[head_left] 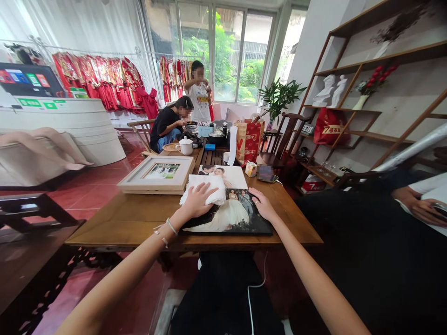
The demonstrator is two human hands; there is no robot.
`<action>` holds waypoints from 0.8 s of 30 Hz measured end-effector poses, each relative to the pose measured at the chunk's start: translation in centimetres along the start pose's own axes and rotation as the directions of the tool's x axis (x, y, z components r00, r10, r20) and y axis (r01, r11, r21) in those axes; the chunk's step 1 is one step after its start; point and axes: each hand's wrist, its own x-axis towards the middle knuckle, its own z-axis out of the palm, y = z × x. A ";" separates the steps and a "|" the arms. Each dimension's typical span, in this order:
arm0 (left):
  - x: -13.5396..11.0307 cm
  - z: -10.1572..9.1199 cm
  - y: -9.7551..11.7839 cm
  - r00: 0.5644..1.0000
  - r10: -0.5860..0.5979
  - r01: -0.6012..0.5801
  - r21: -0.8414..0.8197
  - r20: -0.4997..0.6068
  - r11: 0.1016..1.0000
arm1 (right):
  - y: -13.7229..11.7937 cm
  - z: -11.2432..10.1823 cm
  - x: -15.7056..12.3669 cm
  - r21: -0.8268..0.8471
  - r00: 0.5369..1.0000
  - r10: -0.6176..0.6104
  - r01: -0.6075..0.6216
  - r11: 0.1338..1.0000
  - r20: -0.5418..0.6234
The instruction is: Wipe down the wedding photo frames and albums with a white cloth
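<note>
My left hand (199,199) lies with fingers spread on a crumpled white cloth (216,185), pressing it onto the upper left of a wedding photo album (230,216). The album's dark cover shows a couple, the dress trailing to the left. My right hand (263,204), wearing a ring, rests open with its fingers on the album's right edge. Just beyond lies another photo print (235,176) of a couple, partly covered by the cloth. To the left, a pale picture frame (157,173) lies flat on top of another frame.
The wooden table (139,218) also carries a phone (267,173), a small box (250,168), a red paper bag (248,142) and a white lidded cup (185,146). Two people (174,123) are at the far end. Another person's hand (424,207) is at right. A white cable (249,298) hangs near my lap.
</note>
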 end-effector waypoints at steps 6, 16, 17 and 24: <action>-3.4 -0.8 1.2 0.999 0.042 -0.041 -0.042 0.026 0.998 | 0.1 0.0 0.0 0.034 1.000 0.001 -0.001 0.999 0.000; -9.3 -2.9 4.9 0.991 0.088 -0.077 -0.106 0.101 0.991 | -0.1 0.1 -0.1 0.036 1.000 0.006 -0.006 0.999 -0.015; -9.2 -2.9 4.9 0.991 0.092 -0.081 -0.109 0.100 0.991 | -0.1 0.1 -0.1 0.037 1.000 0.006 -0.006 0.999 -0.013; -4.3 -1.7 3.5 0.997 0.054 -0.050 -0.076 0.057 0.996 | 0.0 0.1 -0.1 0.028 1.000 -0.005 0.006 1.000 -0.013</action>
